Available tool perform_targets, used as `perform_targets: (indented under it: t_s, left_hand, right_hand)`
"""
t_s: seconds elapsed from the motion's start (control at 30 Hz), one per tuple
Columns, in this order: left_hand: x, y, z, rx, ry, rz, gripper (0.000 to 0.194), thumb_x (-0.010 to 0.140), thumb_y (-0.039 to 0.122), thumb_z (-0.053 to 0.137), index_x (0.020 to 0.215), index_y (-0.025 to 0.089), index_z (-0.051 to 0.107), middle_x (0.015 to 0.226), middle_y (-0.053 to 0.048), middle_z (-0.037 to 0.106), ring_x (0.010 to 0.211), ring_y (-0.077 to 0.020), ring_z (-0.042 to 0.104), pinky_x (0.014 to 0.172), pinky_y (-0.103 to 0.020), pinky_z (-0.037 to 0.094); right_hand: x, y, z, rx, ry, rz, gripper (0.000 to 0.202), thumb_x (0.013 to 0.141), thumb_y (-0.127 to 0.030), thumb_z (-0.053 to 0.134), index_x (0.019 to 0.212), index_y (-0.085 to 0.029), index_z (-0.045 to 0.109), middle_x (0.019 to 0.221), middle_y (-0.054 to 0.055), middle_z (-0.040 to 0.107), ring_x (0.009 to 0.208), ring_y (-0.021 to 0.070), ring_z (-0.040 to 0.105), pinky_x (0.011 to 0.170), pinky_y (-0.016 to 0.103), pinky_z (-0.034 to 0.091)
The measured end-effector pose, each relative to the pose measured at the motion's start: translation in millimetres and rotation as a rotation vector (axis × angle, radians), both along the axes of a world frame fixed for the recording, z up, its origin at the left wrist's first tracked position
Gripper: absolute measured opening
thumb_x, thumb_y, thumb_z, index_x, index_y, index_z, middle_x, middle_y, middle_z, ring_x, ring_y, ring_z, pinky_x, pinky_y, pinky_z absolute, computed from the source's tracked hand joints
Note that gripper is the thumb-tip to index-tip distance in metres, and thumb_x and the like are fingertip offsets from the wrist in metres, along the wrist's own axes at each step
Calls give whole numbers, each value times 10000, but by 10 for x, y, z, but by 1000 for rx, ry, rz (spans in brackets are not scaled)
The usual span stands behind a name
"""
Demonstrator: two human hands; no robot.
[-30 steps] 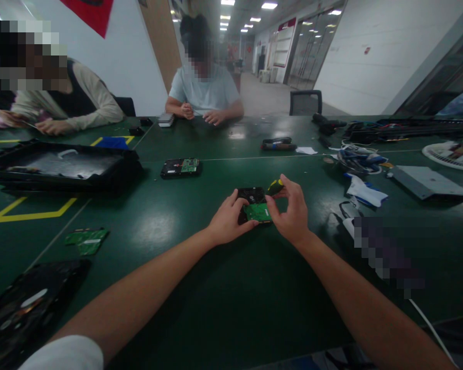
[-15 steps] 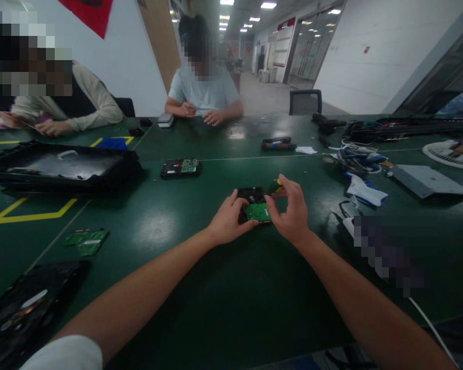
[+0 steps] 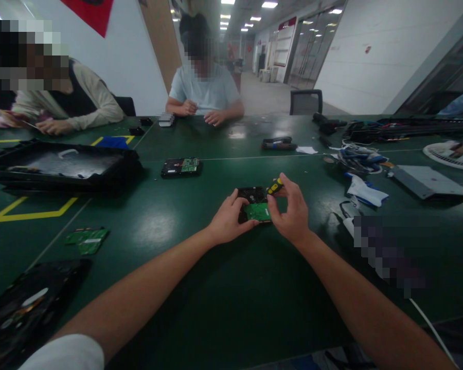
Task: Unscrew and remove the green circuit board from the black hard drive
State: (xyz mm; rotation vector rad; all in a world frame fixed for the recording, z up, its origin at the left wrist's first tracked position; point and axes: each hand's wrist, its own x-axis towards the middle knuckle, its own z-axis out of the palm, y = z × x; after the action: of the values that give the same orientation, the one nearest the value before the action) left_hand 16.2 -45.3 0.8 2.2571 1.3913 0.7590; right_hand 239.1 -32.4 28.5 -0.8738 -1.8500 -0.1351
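A hard drive (image 3: 250, 195) lies on the green table in front of me, its green circuit board (image 3: 257, 211) facing up. My left hand (image 3: 230, 218) grips the drive's left side, thumb along the near edge and fingers at the far side. Between the thumb and fingers of my right hand (image 3: 290, 210) is a screwdriver (image 3: 275, 186) with a yellow and black handle, tilted over the drive's right side. Its tip is hidden from view.
Another hard drive (image 3: 181, 167) lies farther left. Loose circuit boards (image 3: 88, 239) and a black drive (image 3: 31, 303) are at near left, with black trays (image 3: 61, 164) behind. A glove (image 3: 366, 190), cables (image 3: 360, 158) and a metal case (image 3: 428, 180) lie right. Two people sit opposite.
The screwdriver handle has turned in my right hand's fingers, showing more of its yellow. My left hand and the hard drive stay in place.
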Motion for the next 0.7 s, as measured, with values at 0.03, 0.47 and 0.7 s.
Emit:
perform_targets:
  t_s: [0.03, 0.47, 0.7]
  left_hand:
    - [-1, -1, 0, -2, -1, -1, 610, 855, 575, 742, 1307, 207, 563, 1637, -217, 401, 1604, -372, 226, 1215, -582, 367]
    - [3, -1, 4, 1, -2, -3, 599, 856, 577, 738, 1301, 215, 567, 1614, -206, 431, 1603, -371, 231, 1218, -564, 372]
    - [1, 5, -11, -3, -7, -2, 597, 849, 566, 753, 1294, 216, 566, 1629, -206, 412, 1607, -372, 218, 1220, -575, 362]
  right_hand:
    - [-1, 2, -1, 7, 3, 0, 677, 980, -244, 616, 1591, -311, 331, 1321, 128, 605, 940, 232, 672, 845, 470, 655]
    - [-10, 21, -3, 37, 31, 28, 725, 948, -221, 667, 1595, -318, 356, 1318, 125, 568, 1107, 266, 620, 787, 421, 675]
    - [-6, 25, -13, 27, 44, 33, 710, 966, -207, 632, 1600, -312, 330, 1358, 132, 543, 1077, 251, 633, 808, 432, 677]
